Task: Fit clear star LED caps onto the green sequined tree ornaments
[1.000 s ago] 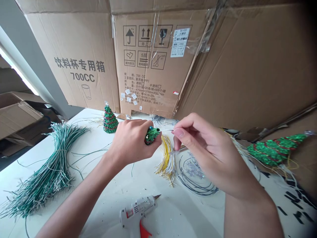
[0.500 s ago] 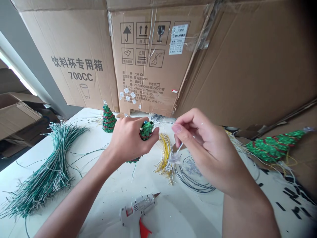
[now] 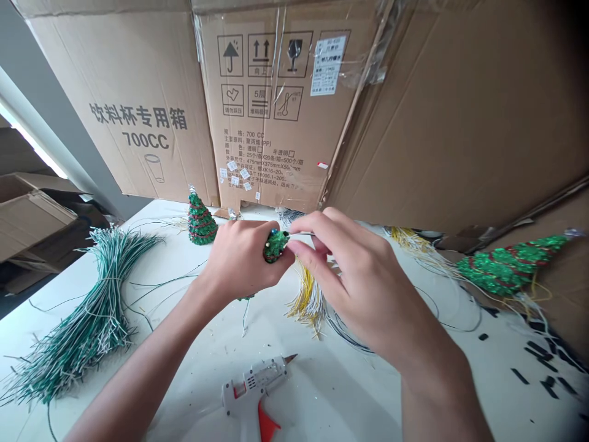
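Note:
My left hand (image 3: pixel 243 255) is wrapped round a small green Christmas tree (image 3: pixel 275 244), whose top end pokes out between thumb and forefinger. Most of that tree is hidden by the hand; a bit of green shows below it. My right hand (image 3: pixel 354 276) is closed in a pinch right at the exposed end of the tree. A thin wire (image 3: pixel 302 233) runs from there under the right forefinger. Anything else inside the right fingers is hidden.
A white glue gun (image 3: pixel 257 387) with red trigger lies in front. Green wires (image 3: pixel 105 294) lie bundled left, yellow-white wires (image 3: pixel 307 301) behind my right hand. Decorated trees stand at the back (image 3: pixel 201 221) and lie at right (image 3: pixel 510 267). Cardboard boxes (image 3: pixel 271 110) wall the back.
My right hand has moved left, from holding the white wire out beside the tree to pinching at its tip. The clear piece dangling under it is now out of sight. The left hand keeps its grip.

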